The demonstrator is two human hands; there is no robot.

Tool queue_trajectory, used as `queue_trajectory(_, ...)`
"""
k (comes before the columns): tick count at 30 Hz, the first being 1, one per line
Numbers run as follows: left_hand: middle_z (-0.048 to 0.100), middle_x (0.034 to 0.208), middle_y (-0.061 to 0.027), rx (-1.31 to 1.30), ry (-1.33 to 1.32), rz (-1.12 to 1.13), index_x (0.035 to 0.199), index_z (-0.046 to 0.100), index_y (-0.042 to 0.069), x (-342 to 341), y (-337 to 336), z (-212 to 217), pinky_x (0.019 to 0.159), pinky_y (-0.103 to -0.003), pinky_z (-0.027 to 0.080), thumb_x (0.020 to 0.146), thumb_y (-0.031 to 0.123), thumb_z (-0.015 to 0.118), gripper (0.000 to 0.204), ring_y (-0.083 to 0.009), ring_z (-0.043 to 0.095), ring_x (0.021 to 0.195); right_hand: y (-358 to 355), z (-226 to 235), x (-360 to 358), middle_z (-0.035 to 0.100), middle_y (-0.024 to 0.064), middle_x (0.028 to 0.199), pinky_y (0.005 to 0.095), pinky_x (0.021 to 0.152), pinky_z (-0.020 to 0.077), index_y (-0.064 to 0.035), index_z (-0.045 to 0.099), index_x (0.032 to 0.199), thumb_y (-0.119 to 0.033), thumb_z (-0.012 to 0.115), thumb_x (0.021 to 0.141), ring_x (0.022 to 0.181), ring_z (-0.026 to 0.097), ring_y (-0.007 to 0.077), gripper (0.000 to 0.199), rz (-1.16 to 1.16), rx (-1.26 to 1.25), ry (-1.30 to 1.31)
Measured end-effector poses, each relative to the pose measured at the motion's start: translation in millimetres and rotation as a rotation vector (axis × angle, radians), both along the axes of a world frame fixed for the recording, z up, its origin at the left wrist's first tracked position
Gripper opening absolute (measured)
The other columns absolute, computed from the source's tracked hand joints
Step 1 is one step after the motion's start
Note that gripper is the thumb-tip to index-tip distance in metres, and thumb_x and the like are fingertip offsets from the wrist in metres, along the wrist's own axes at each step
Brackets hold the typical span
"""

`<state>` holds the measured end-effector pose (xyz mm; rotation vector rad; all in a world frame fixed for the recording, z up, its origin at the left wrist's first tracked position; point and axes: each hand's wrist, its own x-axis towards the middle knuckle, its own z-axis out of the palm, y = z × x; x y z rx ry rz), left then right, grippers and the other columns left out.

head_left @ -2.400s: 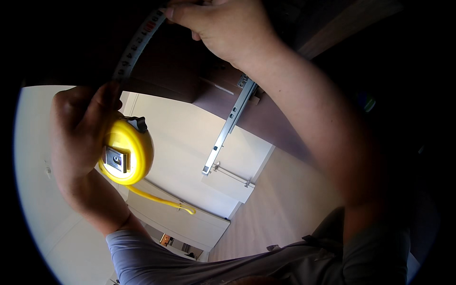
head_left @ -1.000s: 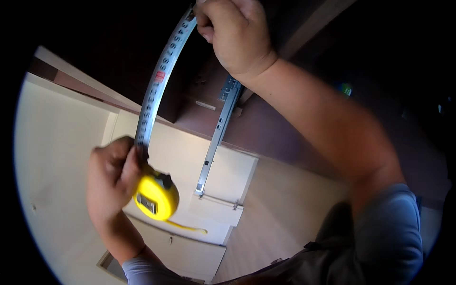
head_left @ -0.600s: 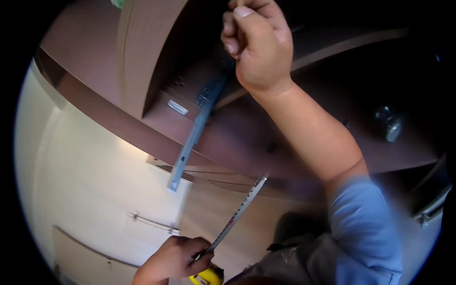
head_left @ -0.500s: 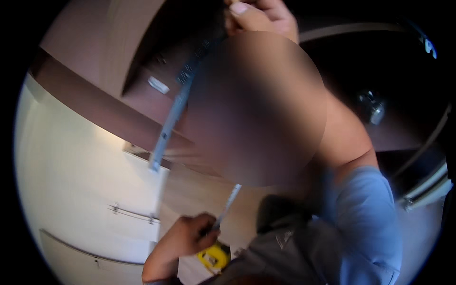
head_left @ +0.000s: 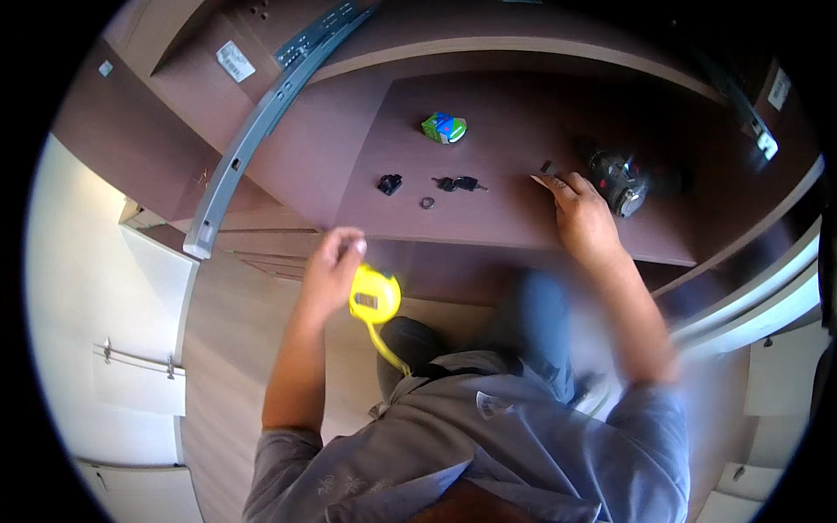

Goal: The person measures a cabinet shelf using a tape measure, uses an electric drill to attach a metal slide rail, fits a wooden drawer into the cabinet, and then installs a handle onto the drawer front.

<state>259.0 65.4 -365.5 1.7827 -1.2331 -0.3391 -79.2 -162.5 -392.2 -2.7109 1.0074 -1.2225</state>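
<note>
My left hand (head_left: pixel 333 270) is closed at the edge of a yellow tape measure (head_left: pixel 376 295), in front of the cabinet. A yellow strap (head_left: pixel 388 349) hangs from its case, and no blade shows outside it. Over the shelf (head_left: pixel 506 213), my right hand (head_left: pixel 582 209) has its fingers pinched together on a thin, pale-tipped stick like a pencil (head_left: pixel 540 179). Just beyond those fingertips lies a small dark piece (head_left: pixel 547 166). Right beside this hand is a dark power drill (head_left: pixel 621 185), partly in shadow.
On the shelf lie a green and blue box (head_left: pixel 445 128), a black clip-like part (head_left: pixel 390 184), keys (head_left: pixel 460 183) and a ring (head_left: pixel 427 202). A metal drawer slide (head_left: pixel 235 166) juts out at the left; another slide (head_left: pixel 750 122) is at the right. White panels (head_left: pixel 139 375) stand at left.
My right arm has come down from high in the cabinet to the shelf. My left hand has risen with the tape measure, whose drawn-out blade no longer shows. The view has shifted.
</note>
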Motion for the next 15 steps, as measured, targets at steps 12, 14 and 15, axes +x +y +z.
queue_trajectory(12, 0.069, 0.085, -0.0282, -0.072, -0.668, 0.274, 0.092, 0.064, 0.002, 36.4, -128.7, 73.1, 0.076, -0.059, 0.051, 0.105, 0.034, 0.054, 0.036, -0.0499, 0.066, 0.085, -4.4, -12.6, 0.7, 0.07, 0.0164, 0.11, 0.0458, 0.092, 0.0546, -0.0038, 0.074, 0.109, 0.006, 0.06, 0.085, 0.103, 0.065, 0.0386, 0.029, 0.028, 0.071, -0.086)
queue_trajectory(14, 0.07, 0.087, -0.0275, -0.107, -0.709, 0.317, 0.095, 0.063, 0.005, 45.6, -149.6, 69.0, 0.077, -0.061, 0.052, 0.105, 0.034, 0.053, 0.032, -0.0495, 0.067, 0.085, -4.3, -12.5, -0.6, 0.07, 0.0161, 0.109, 0.0458, 0.091, 0.0548, -0.0034, 0.074, 0.107, 0.005, 0.061, 0.085, 0.102, 0.066, 0.0381, 0.027, 0.03, 0.064, -0.085)
queue_trajectory(15, 0.071, 0.089, -0.0271, -0.097, -0.724, 0.328, 0.096, 0.062, 0.005, 50.5, -159.9, 64.7, 0.077, -0.06, 0.052, 0.105, 0.034, 0.053, 0.031, -0.049, 0.068, 0.085, -2.9, -11.4, -0.6, 0.07, 0.0159, 0.109, 0.0457, 0.091, 0.0549, -0.0032, 0.074, 0.106, 0.005, 0.061, 0.085, 0.102, 0.066, 0.0378, 0.026, 0.026, 0.067, -0.082)
